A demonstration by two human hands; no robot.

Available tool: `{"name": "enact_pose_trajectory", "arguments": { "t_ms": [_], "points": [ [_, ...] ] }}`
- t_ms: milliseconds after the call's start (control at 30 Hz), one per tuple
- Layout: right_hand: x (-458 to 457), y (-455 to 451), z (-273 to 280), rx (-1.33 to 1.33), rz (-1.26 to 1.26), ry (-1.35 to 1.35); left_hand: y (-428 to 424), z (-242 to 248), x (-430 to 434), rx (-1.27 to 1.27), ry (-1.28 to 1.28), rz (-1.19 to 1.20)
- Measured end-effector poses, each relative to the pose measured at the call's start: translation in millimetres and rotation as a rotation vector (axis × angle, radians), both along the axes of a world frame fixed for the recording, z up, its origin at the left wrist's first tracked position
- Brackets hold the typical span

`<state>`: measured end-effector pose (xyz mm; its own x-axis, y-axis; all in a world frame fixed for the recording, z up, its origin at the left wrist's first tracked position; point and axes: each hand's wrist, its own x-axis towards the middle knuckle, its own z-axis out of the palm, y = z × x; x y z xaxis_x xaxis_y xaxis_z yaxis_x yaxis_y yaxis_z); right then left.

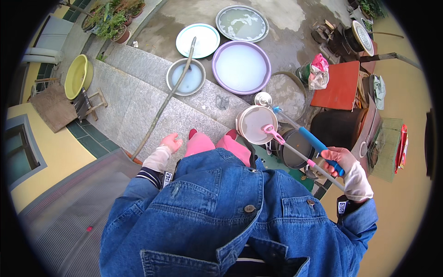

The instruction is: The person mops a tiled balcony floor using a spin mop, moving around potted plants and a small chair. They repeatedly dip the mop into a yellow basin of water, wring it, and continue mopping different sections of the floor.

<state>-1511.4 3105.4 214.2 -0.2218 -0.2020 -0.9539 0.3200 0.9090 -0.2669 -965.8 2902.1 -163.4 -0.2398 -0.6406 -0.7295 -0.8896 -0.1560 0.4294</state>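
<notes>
My right hand (339, 160) is closed around the blue grip of a telescopic pole (313, 140), whose head is near a small metal disc-shaped piece (263, 99). A second pole with a pink fitting (273, 133) runs beside it, its grey shaft passing under my right wrist; whether my fingers hold it too, I cannot tell. The pink end overlaps a white bucket (258, 124) of cloudy water. My left hand (171, 142) is empty, fingers apart, over the stone step. Ahead of it, a long wooden stick (162, 107) leans across a metal basin (186, 77) holding cloudy liquid.
Ahead are a purple basin (241, 67), a white basin (204, 48) and a large metal basin (242, 23). A yellow-green tub (77, 76) stands left. On the right are a dark pot (297, 148), a red board (337, 85) and a wire cage (385, 149). Stone step edges cross the ground.
</notes>
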Motion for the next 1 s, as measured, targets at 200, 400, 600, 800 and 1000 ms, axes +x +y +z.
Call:
{"name": "enact_pose_trajectory", "arguments": {
  "t_ms": [200,400,600,800,1000],
  "points": [
    [35.2,-42.6,10.3,0.098,0.3,0.081,0.6,-11.8,41.1,-0.017,0.089,0.045],
    [82.4,-89.6,7.8,0.142,0.461,0.064,14.7,-5.2,108.9,-0.067,0.066,0.1],
    [143.4,-115.6,1.5,0.097,0.462,0.014,24.0,13.2,167.5,0.009,-0.024,0.162],
    [195.2,-131.3,-4.8,0.083,0.497,-0.011,18.5,29.6,206.0,-0.066,-0.048,0.161],
    [227.0,-138.5,-16.7,0.048,0.603,-0.073,26.6,51.9,233.2,-0.08,-0.051,0.25]
  ]
}}
